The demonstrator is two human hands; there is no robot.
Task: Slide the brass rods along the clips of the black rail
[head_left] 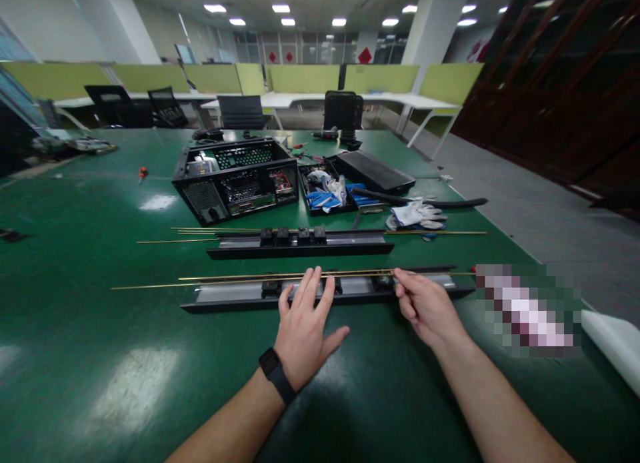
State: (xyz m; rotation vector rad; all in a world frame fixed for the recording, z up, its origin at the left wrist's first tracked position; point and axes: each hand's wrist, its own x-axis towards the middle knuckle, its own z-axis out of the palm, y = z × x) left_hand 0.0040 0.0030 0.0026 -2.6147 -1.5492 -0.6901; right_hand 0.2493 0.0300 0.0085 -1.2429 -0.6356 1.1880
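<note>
In the head view, my left hand (306,326) lies with fingers spread over the near black channel (225,308), its fingertips touching thin brass rods (235,277) along the top. My right hand (425,304) has thumb and forefinger pinched on a brass rod near the channel's right part. Black blocks sit inside this channel: one block (271,287) left of my left hand, another block (384,281) by my right fingertips. Part of the channel is hidden behind my left hand. Farther back lies a second black channel (300,251) with several black blocks (303,235) and brass rods.
Behind the channels stand an open black computer case (235,189), a black tray (327,209) holding gloves, and a black panel (373,171). White gloves (417,214) and a black tube (450,202) lie at right. A pixelated patch hides something near the right edge.
</note>
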